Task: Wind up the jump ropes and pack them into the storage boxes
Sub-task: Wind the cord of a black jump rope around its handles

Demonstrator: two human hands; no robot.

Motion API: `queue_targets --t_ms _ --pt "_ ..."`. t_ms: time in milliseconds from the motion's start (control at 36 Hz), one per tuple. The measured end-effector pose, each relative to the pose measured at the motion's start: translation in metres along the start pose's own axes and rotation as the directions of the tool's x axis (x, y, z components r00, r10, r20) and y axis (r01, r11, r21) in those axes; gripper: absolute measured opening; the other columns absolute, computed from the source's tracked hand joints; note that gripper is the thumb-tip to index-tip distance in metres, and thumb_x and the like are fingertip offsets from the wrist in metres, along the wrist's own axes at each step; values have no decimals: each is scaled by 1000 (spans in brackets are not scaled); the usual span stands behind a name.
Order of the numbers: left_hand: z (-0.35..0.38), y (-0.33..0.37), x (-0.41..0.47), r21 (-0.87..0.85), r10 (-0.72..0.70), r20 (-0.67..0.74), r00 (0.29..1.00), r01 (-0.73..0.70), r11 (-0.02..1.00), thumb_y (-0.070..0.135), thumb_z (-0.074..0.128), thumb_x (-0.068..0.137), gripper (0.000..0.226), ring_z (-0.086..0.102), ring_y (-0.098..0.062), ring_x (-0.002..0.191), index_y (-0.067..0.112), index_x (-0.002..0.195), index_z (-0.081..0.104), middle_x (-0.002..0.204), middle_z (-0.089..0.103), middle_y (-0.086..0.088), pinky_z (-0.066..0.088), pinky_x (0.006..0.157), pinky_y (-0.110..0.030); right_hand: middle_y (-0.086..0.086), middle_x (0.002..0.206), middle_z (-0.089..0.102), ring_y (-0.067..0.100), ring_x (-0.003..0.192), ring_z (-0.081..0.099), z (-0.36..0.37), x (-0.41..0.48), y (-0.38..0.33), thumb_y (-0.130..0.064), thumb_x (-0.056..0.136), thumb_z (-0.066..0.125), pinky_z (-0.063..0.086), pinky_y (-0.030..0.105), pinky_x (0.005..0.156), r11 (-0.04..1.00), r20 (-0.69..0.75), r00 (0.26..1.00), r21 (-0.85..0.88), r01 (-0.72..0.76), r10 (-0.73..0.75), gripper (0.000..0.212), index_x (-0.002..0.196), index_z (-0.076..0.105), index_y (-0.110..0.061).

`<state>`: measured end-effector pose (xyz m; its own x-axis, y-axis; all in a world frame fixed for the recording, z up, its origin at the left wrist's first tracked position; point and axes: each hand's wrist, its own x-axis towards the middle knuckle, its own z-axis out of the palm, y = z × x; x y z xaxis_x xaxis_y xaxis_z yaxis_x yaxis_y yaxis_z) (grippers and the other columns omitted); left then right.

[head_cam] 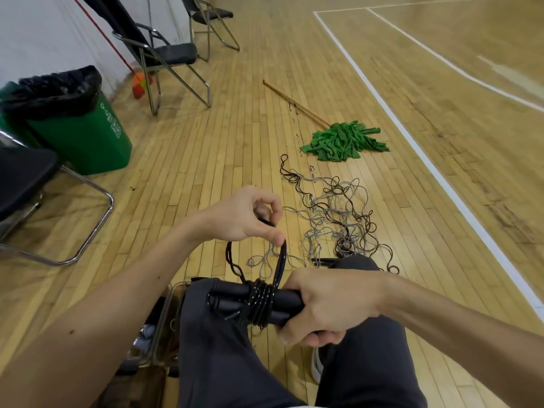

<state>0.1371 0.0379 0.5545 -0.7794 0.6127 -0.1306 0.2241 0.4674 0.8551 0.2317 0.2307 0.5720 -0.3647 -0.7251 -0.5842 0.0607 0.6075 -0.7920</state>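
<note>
Over my lap, my right hand (326,307) grips the two black handles (232,298) of a black jump rope, held side by side and level. Several turns of the black cord (260,301) are wound round the handles. My left hand (247,213) is above them and pinches a loop of the same cord (281,260), which rises from the winding to my fingers. On the floor ahead lies a tangle of grey and brown jump ropes (332,213). A clear storage box (159,328) stands by my left knee, partly hidden by my leg.
A green mop (344,139) with a wooden stick lies beyond the tangle. A green bin (73,125) with a black liner stands at the left. Folding chairs (164,54) stand at the left and back. White court lines (412,136) run along the right.
</note>
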Motion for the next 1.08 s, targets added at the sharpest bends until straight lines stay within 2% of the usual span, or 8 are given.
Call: queue_targets --t_ms 111,194,250,333,417,583,889,1083 --pt "4 -14 -5 -140 -76 21 997 79 987 54 84 65 39 34 -23 51 22 72 62 58 43 -10 32 49 -23 11 60 52 21 48 42 -5 -3 -1 -7 89 66 37 26 45 996 -102 993 68 65 -58 22 79 58 11" --pt "13 -30 -4 -151 -112 -5 994 110 982 18 74 86 17 52 -6 45 14 74 64 52 59 4 40 45 -16 10 60 52 22 48 42 -12 -5 2 -2 90 66 35 26 43 984 -188 977 124 125 -101 17 84 57 12" --pt "21 -40 -6 -157 -128 -17 992 124 980 -7 60 92 30 61 1 57 18 76 67 62 68 6 48 54 -15 9 60 52 21 48 43 -18 -7 4 0 91 65 35 28 44 974 -232 964 153 169 -131 9 84 60 3" --pt "35 -40 -13 -231 -241 -58 969 222 947 -15 51 93 39 55 4 53 17 72 56 56 59 10 43 57 -14 10 62 52 22 50 43 -26 -9 5 0 91 66 35 29 45 957 -287 943 183 227 -169 8 86 60 -1" --pt "45 -30 -15 -249 -273 -80 959 246 937 -3 48 100 39 49 1 42 18 66 46 52 48 12 38 49 -13 10 62 50 20 50 44 -31 -8 8 0 92 65 33 28 44 940 -345 919 203 273 -192 9 85 59 -1" --pt "49 -22 -17 -272 -170 -193 966 114 955 47 57 88 45 44 -12 41 12 61 57 45 51 -2 35 45 -19 8 61 48 18 48 39 -49 -3 24 -1 91 65 27 24 45 896 -439 890 335 291 -125 13 86 54 -5" --pt "76 -21 -15 -220 -147 -313 938 79 972 46 53 97 50 46 -13 41 3 75 66 48 54 2 38 44 -21 7 61 48 18 49 39 -73 8 58 -2 91 67 28 24 43 860 -559 829 414 297 -17 17 85 51 -6" --pt "81 -18 -19 52 -75 -295 953 95 994 46 63 94 23 48 -3 46 31 77 66 50 53 10 39 50 -22 8 62 48 18 49 39 -78 16 77 -2 92 66 27 24 43 847 -582 813 450 282 38 17 88 49 -5"
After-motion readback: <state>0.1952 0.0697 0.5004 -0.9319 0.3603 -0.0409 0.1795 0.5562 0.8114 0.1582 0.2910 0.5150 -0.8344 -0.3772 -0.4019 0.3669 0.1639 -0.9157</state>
